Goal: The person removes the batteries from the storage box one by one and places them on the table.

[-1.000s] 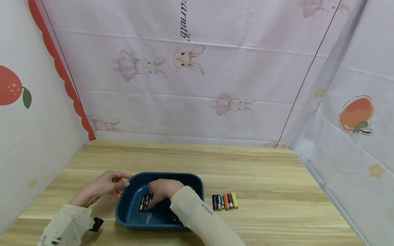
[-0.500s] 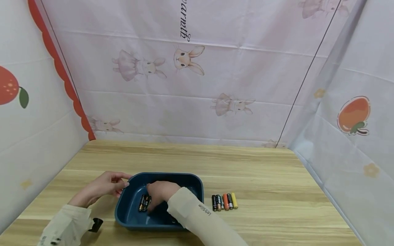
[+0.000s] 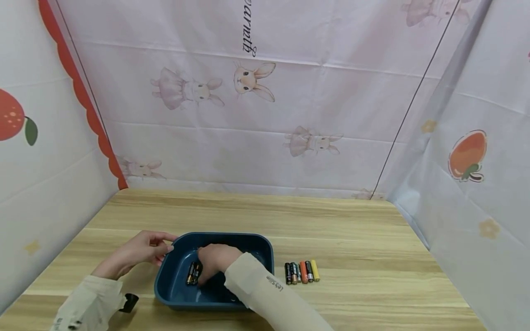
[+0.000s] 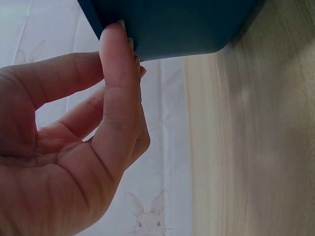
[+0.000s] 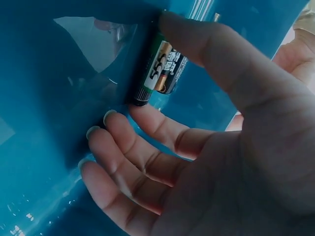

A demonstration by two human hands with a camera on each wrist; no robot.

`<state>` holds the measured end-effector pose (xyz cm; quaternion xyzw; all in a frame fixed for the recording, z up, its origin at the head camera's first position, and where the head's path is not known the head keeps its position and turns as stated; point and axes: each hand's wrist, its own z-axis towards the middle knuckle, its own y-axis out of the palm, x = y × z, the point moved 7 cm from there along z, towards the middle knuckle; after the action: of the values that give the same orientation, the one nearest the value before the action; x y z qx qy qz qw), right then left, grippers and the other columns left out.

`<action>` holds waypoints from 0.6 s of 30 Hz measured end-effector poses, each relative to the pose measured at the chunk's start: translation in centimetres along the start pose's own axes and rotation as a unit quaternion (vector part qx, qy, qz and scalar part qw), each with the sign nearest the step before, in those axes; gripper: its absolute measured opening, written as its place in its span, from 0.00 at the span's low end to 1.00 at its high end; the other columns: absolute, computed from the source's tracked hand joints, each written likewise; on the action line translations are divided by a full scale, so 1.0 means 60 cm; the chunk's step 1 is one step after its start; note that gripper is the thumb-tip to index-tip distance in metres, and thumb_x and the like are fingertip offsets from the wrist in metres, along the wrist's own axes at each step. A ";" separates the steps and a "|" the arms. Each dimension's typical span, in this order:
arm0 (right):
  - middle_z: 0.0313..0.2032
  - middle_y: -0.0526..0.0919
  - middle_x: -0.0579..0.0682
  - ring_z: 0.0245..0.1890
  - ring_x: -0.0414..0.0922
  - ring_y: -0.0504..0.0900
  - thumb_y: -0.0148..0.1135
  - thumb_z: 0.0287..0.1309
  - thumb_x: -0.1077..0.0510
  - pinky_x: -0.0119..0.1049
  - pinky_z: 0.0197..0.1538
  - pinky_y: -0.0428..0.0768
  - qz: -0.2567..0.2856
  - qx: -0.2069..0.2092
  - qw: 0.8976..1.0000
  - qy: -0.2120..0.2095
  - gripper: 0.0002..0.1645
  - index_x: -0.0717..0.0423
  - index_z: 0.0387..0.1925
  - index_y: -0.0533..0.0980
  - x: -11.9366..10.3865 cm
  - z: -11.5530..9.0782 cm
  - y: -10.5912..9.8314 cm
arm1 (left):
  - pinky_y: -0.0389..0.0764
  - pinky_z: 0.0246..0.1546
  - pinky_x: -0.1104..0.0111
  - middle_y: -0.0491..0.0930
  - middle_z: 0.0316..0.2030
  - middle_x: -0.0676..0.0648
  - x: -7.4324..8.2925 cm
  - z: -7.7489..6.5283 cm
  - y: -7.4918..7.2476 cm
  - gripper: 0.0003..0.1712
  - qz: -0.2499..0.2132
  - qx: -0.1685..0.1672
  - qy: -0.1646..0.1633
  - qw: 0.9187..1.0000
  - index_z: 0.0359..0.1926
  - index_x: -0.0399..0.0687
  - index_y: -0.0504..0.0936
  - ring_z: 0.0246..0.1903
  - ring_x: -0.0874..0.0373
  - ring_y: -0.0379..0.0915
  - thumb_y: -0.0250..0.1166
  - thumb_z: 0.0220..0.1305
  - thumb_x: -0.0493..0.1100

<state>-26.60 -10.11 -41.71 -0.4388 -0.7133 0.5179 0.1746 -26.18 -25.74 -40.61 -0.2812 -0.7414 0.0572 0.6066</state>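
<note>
In the head view, a dark blue rectangular container [image 3: 211, 305] stands on the wooden table. My left hand [image 3: 141, 253] holds its left back corner, fingertips right at the rim. My right hand [image 3: 217, 262] reaches down inside the container. Thumb and index finger pinch a green-and-white battery [image 5: 155, 64] by its two ends, as the right wrist view shows; the other fingers are loosely bent over the blue floor. Right beside it lies a black-and-copper battery [image 5: 172, 78]. From above, dark batteries [image 3: 192, 273] show left of my right fingertips.
Several batteries [image 3: 304, 272], black, orange and yellow among them, lie in a row on the table [image 3: 352, 230] right of the container. A black piece [image 3: 129, 302] sits by my left cuff. Printed cloth [image 3: 265, 161] walls the back and both sides.
My right hand has shifted slightly left inside the container. The left hand keeps its place at the corner, and the cloth on the right has moved a little.
</note>
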 end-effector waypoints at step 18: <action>0.36 0.80 0.40 0.30 0.34 0.76 0.73 0.48 0.44 0.29 0.35 0.77 0.016 0.012 0.999 -0.038 0.33 0.49 0.55 0.73 0.009 -0.021 -0.030 | 0.83 0.31 0.61 0.74 0.30 0.44 0.004 0.001 0.000 0.24 -0.006 -0.004 0.001 1.000 0.61 0.27 0.70 0.28 0.55 0.75 0.59 0.68 0.37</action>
<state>-26.82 -9.08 -39.73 -0.4277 -0.7063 0.5454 0.1441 -26.28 -25.61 -40.41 -0.2791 -0.7428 0.0502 0.6065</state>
